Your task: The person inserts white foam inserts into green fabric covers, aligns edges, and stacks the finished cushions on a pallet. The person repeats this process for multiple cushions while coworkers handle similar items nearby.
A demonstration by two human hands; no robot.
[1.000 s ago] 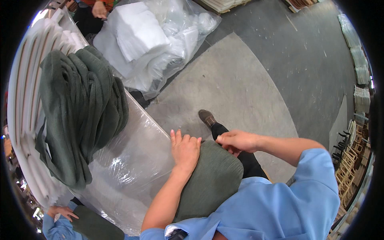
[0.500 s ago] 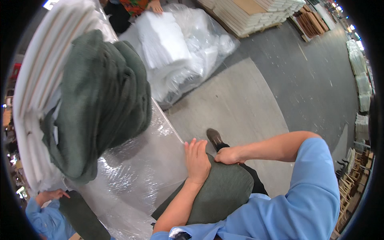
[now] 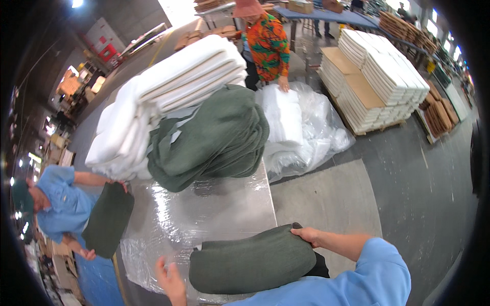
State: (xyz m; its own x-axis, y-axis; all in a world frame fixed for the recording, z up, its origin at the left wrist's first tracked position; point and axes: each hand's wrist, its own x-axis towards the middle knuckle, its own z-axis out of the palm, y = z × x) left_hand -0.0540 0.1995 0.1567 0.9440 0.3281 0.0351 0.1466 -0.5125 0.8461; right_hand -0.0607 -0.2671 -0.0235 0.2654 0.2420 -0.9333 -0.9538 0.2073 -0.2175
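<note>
A dark green fabric-covered cushion (image 3: 250, 262) lies across my front at the near edge of the plastic-wrapped table (image 3: 224, 204). My right hand (image 3: 306, 235) is closed on its far right corner. Off its left end, my left hand (image 3: 172, 281) is held apart from it, fingers spread and slightly blurred, with nothing in them. Farther up the table rests a heap of green fabric covers (image 3: 214, 135), a small white tag showing on it. Behind the heap are stacked thick white padding sheets (image 3: 189, 71).
At left a co-worker in blue (image 3: 64, 199) holds another green cushion (image 3: 109, 219). Beyond the table a person in a bright patterned top (image 3: 268, 46) touches white padding (image 3: 283, 115) beside clear plastic bags (image 3: 316, 132). A pallet of white stacks (image 3: 377, 76) stands at far right.
My left hand has left the cushion and moved left. The cushion now lies stretched out sideways, its right corner still in my right hand. The view has tilted up, showing more of the room.
</note>
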